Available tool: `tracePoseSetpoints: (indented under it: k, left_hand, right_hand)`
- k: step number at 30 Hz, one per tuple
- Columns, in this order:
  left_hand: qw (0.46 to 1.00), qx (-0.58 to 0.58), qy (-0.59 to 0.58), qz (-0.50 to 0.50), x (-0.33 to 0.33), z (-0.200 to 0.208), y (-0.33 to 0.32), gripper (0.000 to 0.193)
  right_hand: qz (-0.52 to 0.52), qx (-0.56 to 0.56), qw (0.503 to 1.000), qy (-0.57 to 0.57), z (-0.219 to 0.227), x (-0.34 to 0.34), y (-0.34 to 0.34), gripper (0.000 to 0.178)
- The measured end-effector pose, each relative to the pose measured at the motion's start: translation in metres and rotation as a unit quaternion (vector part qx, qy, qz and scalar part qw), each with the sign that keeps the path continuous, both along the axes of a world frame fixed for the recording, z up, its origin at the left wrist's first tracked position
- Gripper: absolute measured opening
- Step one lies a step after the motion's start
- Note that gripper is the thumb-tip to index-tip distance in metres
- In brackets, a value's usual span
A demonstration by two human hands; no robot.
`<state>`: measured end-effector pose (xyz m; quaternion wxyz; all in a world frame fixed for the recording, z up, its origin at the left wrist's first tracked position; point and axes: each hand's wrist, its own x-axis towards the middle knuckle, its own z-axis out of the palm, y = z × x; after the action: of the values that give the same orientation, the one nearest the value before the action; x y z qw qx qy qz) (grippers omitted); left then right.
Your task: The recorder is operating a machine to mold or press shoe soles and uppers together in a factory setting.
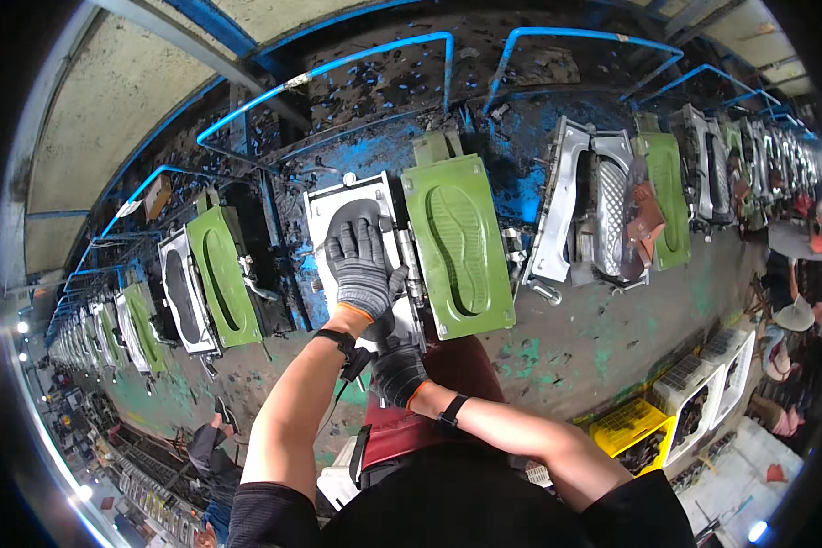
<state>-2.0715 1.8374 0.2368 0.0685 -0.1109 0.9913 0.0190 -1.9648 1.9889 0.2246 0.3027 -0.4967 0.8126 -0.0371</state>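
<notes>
My left hand [363, 269], in a grey and black glove, lies flat with its fingers stretched over a black shoe sole [354, 212]. That sole sits in the silver half of an opened mould [322, 198]. By the heel end, at the mould's near edge, is my right hand [399, 373], also gloved; its fingers are dark and partly hidden, so their grip is unclear. The green half of the mould [457, 251], with a ribbed sole-shaped hollow, lies hinged open just to the right.
More opened moulds line the bench: a green and silver one [215, 274] at left, and another [603, 201] at right with a brown piece [645, 219] on it. Blue rails [374, 52] run behind. Yellow [632, 427] and white crates [694, 374] stand at lower right. Other people are nearby.
</notes>
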Motion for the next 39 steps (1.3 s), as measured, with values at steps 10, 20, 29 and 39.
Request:
tracePoseSetpoints:
  k: [10,20,29,39]
  left_hand:
    - [0.985,0.087,0.134,0.066,0.006,-0.007,-0.018,0.090]
    - [0.666,0.551,0.250,0.436,0.068,-0.174,-0.163,0.068]
    - [0.933,0.210,-0.038,0.290,0.199,-0.237,-0.134,0.052]
    - [0.937,0.186,0.280,0.099,0.105,0.007,0.033,0.057]
  right_hand:
    - [0.013,0.133,0.976,-0.172,-0.046,0.015,0.006,0.036]
    - [-0.027,0.113,0.991,0.063,0.032,0.044,0.010,0.071]
    - [0.034,-0.054,0.975,-0.211,-0.033,0.031,0.032,0.076]
    - [0.047,-0.036,0.966,-0.252,0.010,-0.096,0.066,0.046]
